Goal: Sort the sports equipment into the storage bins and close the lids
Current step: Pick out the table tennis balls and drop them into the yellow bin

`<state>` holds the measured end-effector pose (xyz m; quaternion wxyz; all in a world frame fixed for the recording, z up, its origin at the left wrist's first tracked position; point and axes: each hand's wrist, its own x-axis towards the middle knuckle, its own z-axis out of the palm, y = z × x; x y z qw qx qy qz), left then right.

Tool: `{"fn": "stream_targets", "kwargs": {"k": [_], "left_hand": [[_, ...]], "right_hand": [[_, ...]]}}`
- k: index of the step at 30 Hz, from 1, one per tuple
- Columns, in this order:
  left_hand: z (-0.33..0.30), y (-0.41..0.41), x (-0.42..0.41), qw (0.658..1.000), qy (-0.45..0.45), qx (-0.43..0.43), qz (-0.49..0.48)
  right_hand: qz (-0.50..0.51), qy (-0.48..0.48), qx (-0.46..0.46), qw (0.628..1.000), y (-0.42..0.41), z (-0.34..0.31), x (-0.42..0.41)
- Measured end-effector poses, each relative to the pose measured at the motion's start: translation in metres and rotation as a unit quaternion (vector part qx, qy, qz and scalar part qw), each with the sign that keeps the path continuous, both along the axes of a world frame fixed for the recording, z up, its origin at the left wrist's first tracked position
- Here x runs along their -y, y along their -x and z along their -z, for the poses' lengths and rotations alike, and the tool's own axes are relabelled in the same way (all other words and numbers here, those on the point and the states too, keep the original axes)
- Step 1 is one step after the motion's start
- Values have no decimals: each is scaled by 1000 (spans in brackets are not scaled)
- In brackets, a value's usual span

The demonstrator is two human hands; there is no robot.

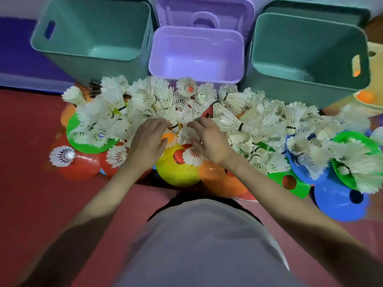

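Observation:
A long heap of white feather shuttlecocks (259, 121) lies on the red floor over coloured disc cones: yellow (176, 172), orange (219, 179), green (83, 139), blue (339, 201), red (80, 164). Three open bins stand behind the heap: a teal bin (62, 52) at left, a purple bin (157, 65) in the middle, a teal bin (261, 67) at right. My left hand (148, 139) and my right hand (209, 139) reach into the middle of the heap, fingers curled among shuttlecocks; what each holds is hidden.
A purple lid (207, 11) lies behind the purple bin. A dark teal lid (331, 9) shows behind the right bin. A purple mat (18, 52) is at far left. An orange ball (366, 97) sits at the right edge.

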<state>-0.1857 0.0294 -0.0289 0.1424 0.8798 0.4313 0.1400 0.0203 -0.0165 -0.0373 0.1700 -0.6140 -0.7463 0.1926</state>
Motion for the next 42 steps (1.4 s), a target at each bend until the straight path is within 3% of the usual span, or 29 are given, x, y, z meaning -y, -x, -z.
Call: {"fn": "stream_targets", "kwargs": {"k": [8, 16, 20, 25, 27, 30, 36, 42], "left_hand": [[12, 14, -21, 989, -89, -53, 103], [25, 10, -32, 964, -128, -168, 162], [28, 9, -35, 959, -153, -162, 178], [31, 5, -38, 950, -177, -176, 186], [34, 4, -39, 947, -180, -190, 189], [35, 3, -41, 949, -177, -186, 185], [28, 9, -37, 976, -107, -72, 176], [-9, -17, -15, 991, 22, 56, 121]], "right_hand": [[72, 82, 199, 974, 47, -7, -31], [100, 218, 272, 932, 75, -18, -55], [119, 242, 231, 935, 70, -24, -58], [133, 198, 183, 954, 52, -26, -48], [128, 157, 129, 971, 41, -23, -45], [135, 92, -24, 986, 23, -21, -35], [235, -9, -224, 946, -14, -37, 3], [301, -44, -282, 910, -56, -24, 41]]}}
